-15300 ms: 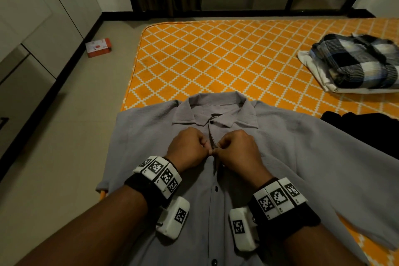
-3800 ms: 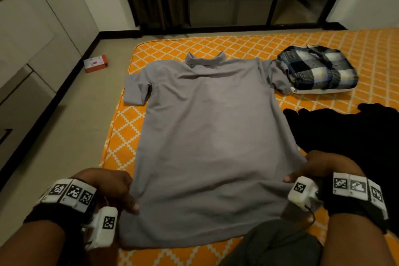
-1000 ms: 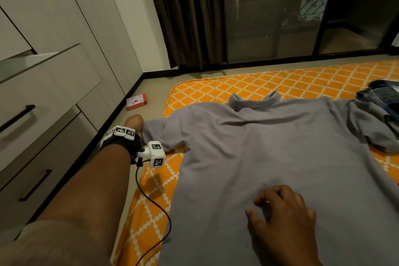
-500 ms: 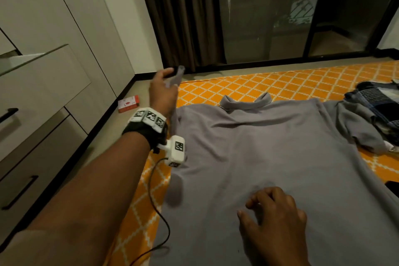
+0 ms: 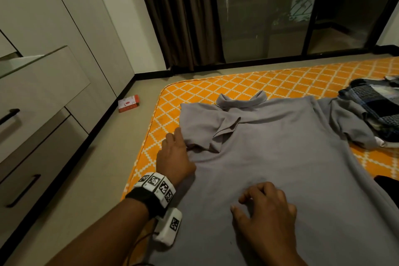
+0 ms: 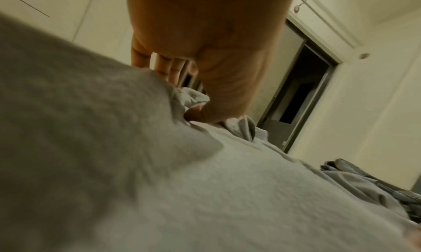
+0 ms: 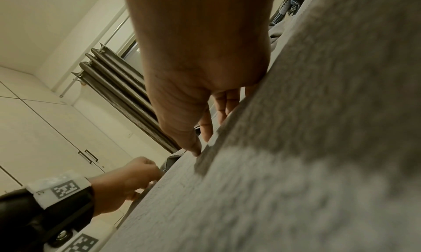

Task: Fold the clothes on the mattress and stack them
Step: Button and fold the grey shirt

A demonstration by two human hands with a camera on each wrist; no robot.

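Grey shirt [image 5: 280, 157] lying back-up on the orange mattress [image 5: 216, 84], 1 sleeve folded in.

Nearest on the shirt, the right hand [image 5: 265, 211] rests on its lower middle, fingers bent with the tips pressing the cloth and gripping nothing. Further along the shirt's left edge, the left hand [image 5: 174, 157] lies beside the folded-in left sleeve [image 5: 207, 127], fingers straight and the thumb touching the cloth; it grasps nothing. That sleeve lies crumpled across the shirt's shoulder, below the collar [image 5: 241, 101]. At the shirt's right, the other sleeve spreads against a folded plaid shirt [image 5: 375, 106]. Beyond the shirt's left edge, on the floor, lies a small red box [image 5: 129, 103] near the drawers [image 5: 32, 97]. Past the collar hang dark curtains [image 5: 179, 17].
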